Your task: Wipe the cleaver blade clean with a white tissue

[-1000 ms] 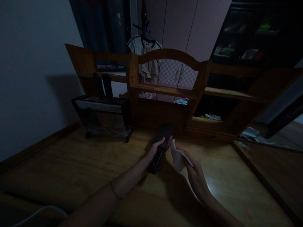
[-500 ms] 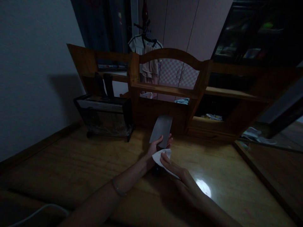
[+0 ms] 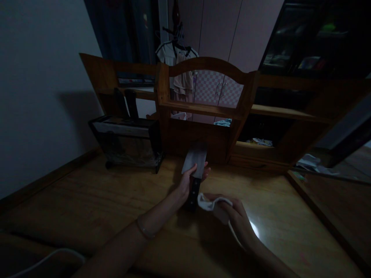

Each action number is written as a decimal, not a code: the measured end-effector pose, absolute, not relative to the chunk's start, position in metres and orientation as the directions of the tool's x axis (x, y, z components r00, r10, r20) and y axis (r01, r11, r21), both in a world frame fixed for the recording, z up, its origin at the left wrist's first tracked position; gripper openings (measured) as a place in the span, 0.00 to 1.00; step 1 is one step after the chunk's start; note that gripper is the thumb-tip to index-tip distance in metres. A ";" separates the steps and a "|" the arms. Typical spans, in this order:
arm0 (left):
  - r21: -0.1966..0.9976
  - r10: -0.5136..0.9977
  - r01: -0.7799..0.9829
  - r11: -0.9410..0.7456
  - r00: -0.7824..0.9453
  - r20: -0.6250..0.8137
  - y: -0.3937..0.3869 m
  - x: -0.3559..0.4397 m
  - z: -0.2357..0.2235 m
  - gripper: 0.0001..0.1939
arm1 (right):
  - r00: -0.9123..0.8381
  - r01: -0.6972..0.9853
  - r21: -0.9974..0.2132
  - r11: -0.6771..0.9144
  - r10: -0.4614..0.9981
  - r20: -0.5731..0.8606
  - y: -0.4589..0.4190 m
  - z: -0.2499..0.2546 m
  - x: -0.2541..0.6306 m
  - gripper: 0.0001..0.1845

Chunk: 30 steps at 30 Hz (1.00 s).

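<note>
A cleaver (image 3: 196, 159) with a broad grey blade and a black riveted handle is tilted above the table, blade away from me and handle toward me. My left hand (image 3: 188, 181) grips it around the base of the blade, thumb on the near face and fingers behind. To the right of the handle, my right hand (image 3: 233, 214) pinches a crumpled white cloth or tissue (image 3: 217, 206); I cannot tell which. The cloth is apart from the cleaver.
At the left on the wooden table (image 3: 130, 197) stands a black knife block (image 3: 126, 144) with dark handles sticking up. A wooden shelf unit (image 3: 199, 110) lines the table's back edge. A white cable (image 3: 62, 253) lies at the lower left.
My right hand has drawn the white cloth off the cleaver's handle, back and to the right, so the handle shows. The blade has shifted slightly left and looks darker toward its tip.
</note>
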<state>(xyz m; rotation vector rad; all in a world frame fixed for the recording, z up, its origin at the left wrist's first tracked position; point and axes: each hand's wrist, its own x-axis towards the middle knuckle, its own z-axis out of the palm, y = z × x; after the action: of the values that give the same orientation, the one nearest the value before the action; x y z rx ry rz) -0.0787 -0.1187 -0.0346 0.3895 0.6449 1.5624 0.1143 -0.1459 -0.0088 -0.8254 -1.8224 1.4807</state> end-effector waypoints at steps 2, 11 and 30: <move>0.617 0.984 -0.783 0.077 -0.040 -0.173 -0.121 -0.078 -0.029 0.20 | -0.515 0.027 -0.979 0.203 0.842 0.161 -0.138 -0.011 0.115 0.17; 0.616 0.992 -0.777 0.126 0.080 -0.103 -0.107 -0.080 -0.043 0.25 | -0.588 -0.037 -0.949 0.313 0.761 0.274 -0.142 -0.017 0.105 0.23; 0.604 0.997 -0.795 0.055 0.009 -0.080 -0.104 -0.087 -0.052 0.20 | -0.852 0.041 -0.974 0.221 0.516 0.082 -0.162 0.002 0.107 0.18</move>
<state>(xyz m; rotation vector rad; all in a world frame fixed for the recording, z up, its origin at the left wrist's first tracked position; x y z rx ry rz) -0.0875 -0.1045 -0.0515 0.4492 0.5642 1.4752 0.1067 -0.1624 0.0022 -0.5153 -2.1122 1.6674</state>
